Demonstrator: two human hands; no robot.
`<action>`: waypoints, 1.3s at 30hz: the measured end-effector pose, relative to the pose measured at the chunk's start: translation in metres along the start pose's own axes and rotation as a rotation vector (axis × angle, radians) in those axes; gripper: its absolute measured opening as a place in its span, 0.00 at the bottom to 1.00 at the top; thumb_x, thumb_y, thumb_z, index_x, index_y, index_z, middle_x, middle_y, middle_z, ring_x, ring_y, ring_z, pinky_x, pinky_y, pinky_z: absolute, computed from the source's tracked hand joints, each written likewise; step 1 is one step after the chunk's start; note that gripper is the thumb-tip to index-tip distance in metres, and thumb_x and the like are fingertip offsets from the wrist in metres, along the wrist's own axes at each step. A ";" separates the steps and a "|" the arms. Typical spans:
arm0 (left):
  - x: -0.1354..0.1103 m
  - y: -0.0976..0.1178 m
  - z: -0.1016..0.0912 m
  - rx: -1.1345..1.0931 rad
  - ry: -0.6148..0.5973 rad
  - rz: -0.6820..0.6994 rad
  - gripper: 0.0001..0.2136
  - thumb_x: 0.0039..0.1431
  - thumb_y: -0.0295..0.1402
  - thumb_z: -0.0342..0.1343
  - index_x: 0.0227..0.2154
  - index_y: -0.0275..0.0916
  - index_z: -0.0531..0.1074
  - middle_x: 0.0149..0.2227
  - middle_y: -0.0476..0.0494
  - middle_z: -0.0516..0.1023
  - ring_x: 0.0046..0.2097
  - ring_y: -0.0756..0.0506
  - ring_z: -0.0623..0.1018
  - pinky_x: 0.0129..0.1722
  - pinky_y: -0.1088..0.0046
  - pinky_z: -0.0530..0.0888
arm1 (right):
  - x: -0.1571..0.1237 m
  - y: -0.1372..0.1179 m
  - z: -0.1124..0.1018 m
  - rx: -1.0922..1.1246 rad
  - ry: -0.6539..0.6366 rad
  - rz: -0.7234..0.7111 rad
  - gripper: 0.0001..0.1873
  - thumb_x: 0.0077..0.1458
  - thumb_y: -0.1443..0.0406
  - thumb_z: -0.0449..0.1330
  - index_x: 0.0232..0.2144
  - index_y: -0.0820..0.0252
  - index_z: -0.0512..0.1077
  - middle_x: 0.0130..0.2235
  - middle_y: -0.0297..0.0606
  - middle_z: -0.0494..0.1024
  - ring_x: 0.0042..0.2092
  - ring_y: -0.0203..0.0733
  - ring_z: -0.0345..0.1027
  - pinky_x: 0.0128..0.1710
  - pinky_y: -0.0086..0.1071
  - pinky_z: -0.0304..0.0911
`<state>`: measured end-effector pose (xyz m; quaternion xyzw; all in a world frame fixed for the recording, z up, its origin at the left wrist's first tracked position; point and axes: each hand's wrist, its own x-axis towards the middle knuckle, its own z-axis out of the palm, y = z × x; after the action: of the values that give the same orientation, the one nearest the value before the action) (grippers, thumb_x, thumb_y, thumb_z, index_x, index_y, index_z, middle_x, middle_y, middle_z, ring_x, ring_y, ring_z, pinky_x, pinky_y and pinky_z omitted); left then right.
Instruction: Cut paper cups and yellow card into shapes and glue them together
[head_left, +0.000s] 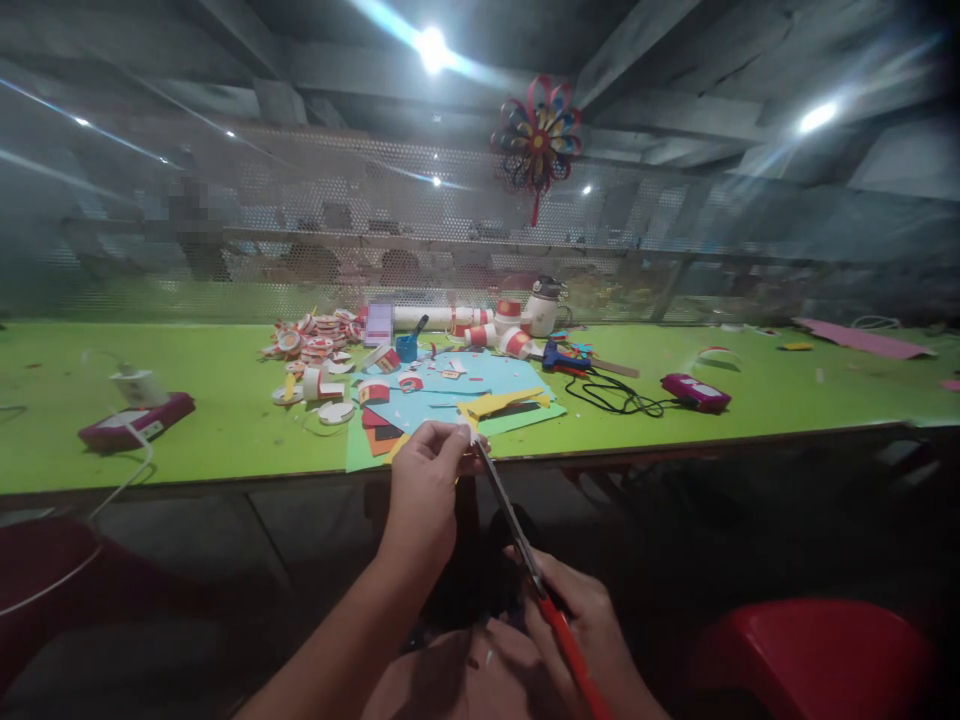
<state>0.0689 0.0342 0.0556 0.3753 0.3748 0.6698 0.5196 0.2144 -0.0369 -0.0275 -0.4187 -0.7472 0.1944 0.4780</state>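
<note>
My left hand [424,490] is raised in front of the table edge, its fingers pinched on a small white paper piece [466,432]. My right hand [581,625] sits lower, near my lap, closed around the red handles of a pair of scissors [525,550]. The scissor blades point up and left and their tips meet the paper piece at my left fingertips. Behind my hands, sheets of blue, yellow, green and red paper [457,400] lie on the green table [225,420].
Red and white paper rolls and round cutouts [319,345] pile up at centre left, with a blue glue gun [562,357] and its black cord. A magenta device [694,392] lies right, another with a white charger [135,415] left. A red stool [817,655] stands at lower right.
</note>
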 end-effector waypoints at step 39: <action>0.006 0.004 -0.015 0.096 -0.153 -0.042 0.08 0.47 0.32 0.60 0.20 0.36 0.68 0.21 0.50 0.71 0.26 0.51 0.71 0.30 0.74 0.70 | -0.001 -0.005 -0.019 -0.017 -0.132 0.196 0.15 0.52 0.66 0.54 0.40 0.63 0.76 0.28 0.36 0.77 0.28 0.37 0.70 0.29 0.25 0.65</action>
<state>0.0530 0.0373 0.0537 0.4419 0.3734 0.6095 0.5420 0.2285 -0.0431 -0.0160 -0.4800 -0.7343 0.2609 0.4030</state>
